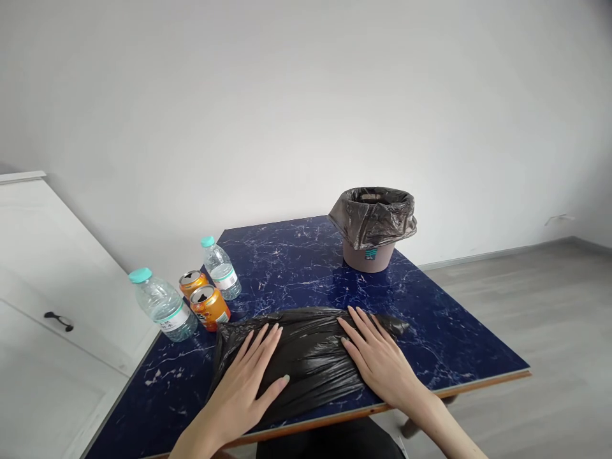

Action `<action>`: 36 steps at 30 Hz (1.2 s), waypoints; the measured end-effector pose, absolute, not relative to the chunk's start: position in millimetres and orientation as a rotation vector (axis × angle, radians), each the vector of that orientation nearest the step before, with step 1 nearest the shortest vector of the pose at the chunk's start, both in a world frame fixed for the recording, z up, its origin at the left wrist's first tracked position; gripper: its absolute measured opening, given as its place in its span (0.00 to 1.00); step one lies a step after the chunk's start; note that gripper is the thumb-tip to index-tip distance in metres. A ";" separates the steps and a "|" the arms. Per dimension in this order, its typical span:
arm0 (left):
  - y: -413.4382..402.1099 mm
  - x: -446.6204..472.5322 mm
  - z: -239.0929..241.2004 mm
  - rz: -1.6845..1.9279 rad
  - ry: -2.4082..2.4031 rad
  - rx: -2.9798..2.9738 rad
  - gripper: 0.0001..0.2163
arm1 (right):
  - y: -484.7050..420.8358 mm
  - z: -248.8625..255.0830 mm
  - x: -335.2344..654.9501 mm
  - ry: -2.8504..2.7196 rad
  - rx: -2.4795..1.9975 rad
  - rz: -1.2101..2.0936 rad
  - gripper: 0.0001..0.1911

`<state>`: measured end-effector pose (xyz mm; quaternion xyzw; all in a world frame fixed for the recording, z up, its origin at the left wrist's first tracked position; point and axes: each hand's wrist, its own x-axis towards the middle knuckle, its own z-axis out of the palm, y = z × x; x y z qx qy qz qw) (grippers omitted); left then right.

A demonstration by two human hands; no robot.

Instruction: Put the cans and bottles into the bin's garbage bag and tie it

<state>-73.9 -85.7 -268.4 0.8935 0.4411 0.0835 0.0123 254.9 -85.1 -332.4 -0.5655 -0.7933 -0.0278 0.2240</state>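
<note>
A black plastic garbage bag [310, 357] lies spread across the front of the blue marbled table [287, 261], creased along its length. My left hand [251, 379] rests flat on its left part, fingers stretched out and thumb apart. On the right part lies my right hand [375, 354], palm down with its fingers extended. Neither hand grips anything. Just beyond my left hand stand two orange cans [210, 307], both with opened tops.
Two clear plastic bottles with teal caps, one at the front left [167, 306] and one farther back [220, 268], flank the cans. A pinkish trash bin [368, 258] lined with a dark bag stands at the back right. A white cabinet [52, 274] adjoins the table's left side.
</note>
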 end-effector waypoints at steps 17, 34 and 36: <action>-92.5 -102.7 -294.6 0.369 1.623 2.809 0.31 | -118.8 -299.2 219.3 -2.347 -1.149 0.113 0.43; -147.0 -91.5 -247.8 1.157 1.526 2.077 0.26 | -149.9 -310.1 172.2 -2.058 -0.895 0.826 0.31; -146.9 -95.3 -250.8 1.355 1.508 2.117 0.27 | -153.4 -308.7 176.7 -1.579 -0.908 1.221 0.23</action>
